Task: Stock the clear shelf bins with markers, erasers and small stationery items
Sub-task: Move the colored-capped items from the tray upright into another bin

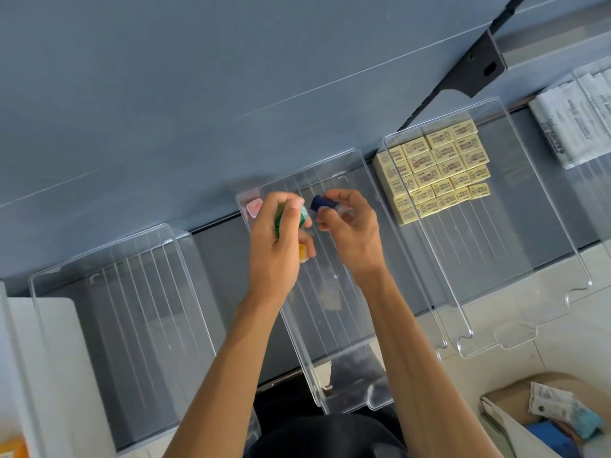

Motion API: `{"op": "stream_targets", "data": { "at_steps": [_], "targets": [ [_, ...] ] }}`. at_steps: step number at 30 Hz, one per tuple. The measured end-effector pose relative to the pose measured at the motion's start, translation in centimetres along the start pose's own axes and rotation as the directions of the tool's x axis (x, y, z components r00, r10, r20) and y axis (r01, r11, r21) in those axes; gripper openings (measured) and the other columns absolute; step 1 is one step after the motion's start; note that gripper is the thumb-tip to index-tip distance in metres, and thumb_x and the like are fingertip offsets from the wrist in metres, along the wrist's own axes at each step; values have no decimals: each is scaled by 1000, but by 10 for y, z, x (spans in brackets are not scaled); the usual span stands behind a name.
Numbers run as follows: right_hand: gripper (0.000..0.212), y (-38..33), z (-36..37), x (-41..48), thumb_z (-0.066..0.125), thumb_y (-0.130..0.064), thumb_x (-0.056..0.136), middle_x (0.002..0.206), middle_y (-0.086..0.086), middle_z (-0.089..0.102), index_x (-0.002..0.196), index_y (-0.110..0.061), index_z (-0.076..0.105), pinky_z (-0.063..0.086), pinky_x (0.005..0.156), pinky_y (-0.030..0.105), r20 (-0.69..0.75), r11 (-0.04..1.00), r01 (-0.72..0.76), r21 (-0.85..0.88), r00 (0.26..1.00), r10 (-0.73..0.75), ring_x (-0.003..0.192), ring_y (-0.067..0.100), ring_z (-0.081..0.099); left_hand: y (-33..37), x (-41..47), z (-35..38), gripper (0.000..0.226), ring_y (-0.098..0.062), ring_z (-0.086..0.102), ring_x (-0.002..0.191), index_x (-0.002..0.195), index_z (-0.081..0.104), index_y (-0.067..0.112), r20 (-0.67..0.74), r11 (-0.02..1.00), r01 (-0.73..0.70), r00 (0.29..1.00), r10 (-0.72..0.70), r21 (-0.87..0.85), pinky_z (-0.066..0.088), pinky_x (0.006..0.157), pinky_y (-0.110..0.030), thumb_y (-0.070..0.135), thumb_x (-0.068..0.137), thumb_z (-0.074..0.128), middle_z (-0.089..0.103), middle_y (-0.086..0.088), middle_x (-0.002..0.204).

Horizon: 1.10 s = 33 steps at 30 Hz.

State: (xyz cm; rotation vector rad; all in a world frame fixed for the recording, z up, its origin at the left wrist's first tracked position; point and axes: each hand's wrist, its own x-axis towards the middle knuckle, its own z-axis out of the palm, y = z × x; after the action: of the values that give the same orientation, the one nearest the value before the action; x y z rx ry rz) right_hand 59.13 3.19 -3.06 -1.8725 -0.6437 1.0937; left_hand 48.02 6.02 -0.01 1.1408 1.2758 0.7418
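Head view, and both hands are up over the far end of the middle bin, centre of the frame. The left hand is curled round a small bunch: a green piece shows between thumb and fingers, and a yellow piece peeks out lower down by the palm. Just to its right, the right hand pinches a dark blue piece at its fingertips, close to the left hand's fingers but not touching them. A pink piece sits in that bin's far left corner. The right bin, centre right of the frame, has rows of pale yellow erasers packed at its back end. The left bin stands at lower left. White packs lie at the upper right edge, and a carton with packets sits at lower right on the floor.
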Motion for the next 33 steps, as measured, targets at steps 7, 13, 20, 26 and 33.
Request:
{"op": "stream_targets", "data": {
  "at_steps": [7,13,20,26,33],
  "targets": [
    [29,-5,20,16,56,-7,90,101,-5,66,118,-13,61,48,77,11,46,999,-3,-37,999,4,89,3,61,0,1,0,17,-19,50,51,93,56,18,-61,997,-23,998,18,-71,44,46,-25,24,103,42,58,-1,78],
    [37,-6,34,24,67,-14,90,100,-2,57,122,-7,50,41,63,4,55,987,62,-145,997,-55,73,-1,55,1,2,-6,15,-21,48,48,99,56,14,-204,992,-119,973,107,-46,44,49,-31,22,93,45,57,-7,82],
    [21,0,46,24,73,-23,84,87,4,69,98,-12,62,56,70,39,-21,950,154,-272,986,-165,77,20,66,-8,-1,-14,30,-20,53,49,106,56,24,-277,985,-161,946,170,55,47,52,-33,8,83,45,64,8,85],
    [38,2,53,15,72,-19,85,101,2,58,111,-8,47,51,68,27,-44,945,167,-282,981,-187,80,21,61,-5,-7,-14,30,-27,55,48,103,52,28,-383,984,-167,907,175,53,44,49,-25,7,83,44,65,-2,88],
    [37,9,65,11,74,-25,84,100,5,63,112,-10,57,52,68,34,-26,898,255,-358,959,-283,80,18,61,-8,-4,-15,27,-27,56,47,99,52,27,-393,991,-131,911,126,14,43,50,-26,7,83,44,65,10,76]
  ]
}}
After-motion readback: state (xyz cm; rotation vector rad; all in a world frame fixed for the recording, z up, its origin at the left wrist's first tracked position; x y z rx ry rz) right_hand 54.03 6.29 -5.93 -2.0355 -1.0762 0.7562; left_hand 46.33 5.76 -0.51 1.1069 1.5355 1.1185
